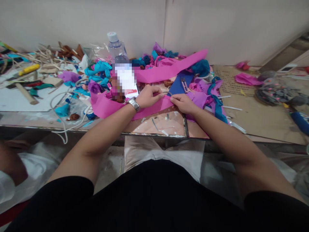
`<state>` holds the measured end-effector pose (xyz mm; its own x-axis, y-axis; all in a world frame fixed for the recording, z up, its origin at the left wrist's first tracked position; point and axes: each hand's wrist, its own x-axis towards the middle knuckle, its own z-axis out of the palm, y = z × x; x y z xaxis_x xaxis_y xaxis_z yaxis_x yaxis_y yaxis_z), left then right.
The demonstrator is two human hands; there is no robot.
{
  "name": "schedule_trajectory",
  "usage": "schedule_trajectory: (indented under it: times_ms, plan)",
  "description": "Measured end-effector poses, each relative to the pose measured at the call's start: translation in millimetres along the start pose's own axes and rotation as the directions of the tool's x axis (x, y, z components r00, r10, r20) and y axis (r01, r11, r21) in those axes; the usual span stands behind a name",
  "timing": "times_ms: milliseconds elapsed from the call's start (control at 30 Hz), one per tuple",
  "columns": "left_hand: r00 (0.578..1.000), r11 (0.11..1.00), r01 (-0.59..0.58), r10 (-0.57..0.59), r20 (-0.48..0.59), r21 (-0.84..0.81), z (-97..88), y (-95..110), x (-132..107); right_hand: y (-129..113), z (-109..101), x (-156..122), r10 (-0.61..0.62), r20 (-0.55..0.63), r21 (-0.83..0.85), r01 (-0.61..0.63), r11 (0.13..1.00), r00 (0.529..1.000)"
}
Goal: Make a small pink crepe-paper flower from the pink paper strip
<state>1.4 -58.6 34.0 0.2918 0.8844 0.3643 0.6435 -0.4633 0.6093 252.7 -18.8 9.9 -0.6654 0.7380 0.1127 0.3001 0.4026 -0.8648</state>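
Cluttered worktable (253,116) against a pale wall; at frame centre a long pink crepe-paper strip (103,108) lies across it. The left hand (148,96) and right hand (182,103) pinch it, fingertips close together. Seemingly a fold is being pressed; continuing calls for keeping the edges aligned.

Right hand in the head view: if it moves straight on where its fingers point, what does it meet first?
Probably the left hand, close ahead: the right hand points leftward along the long pink crepe paper strip that both pinch.
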Motion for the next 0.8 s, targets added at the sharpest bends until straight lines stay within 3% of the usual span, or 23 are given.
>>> schedule_trajectory:
  times_ms: [200,467,600,800]
  plan:
    - [0.997,0.997,-0.034,0.038,0.062,-0.067,2.6,5.4,-1.4,-3.4,0.7,-2.9,-0.1,0.019,-0.08,0.101,0.992,0.995]
    - [0.997,0.993,-0.003,0.013,0.078,-0.119,3.7,6.8,-0.6,1.2,6.0,-3.3,-0.185,-0.102,-0.065,0.179,0.982,0.977]
    - [0.997,0.992,0.01,0.0,0.082,-0.125,4.7,6.3,-0.9,-1.9,7.9,-3.5,-0.244,-0.208,-0.091,0.23,0.969,0.947]
    - [0.997,0.991,0.007,0.004,0.08,-0.136,4.7,7.3,-1.6,5.7,8.4,-0.6,-0.322,-0.257,-0.137,0.295,0.945,0.911]
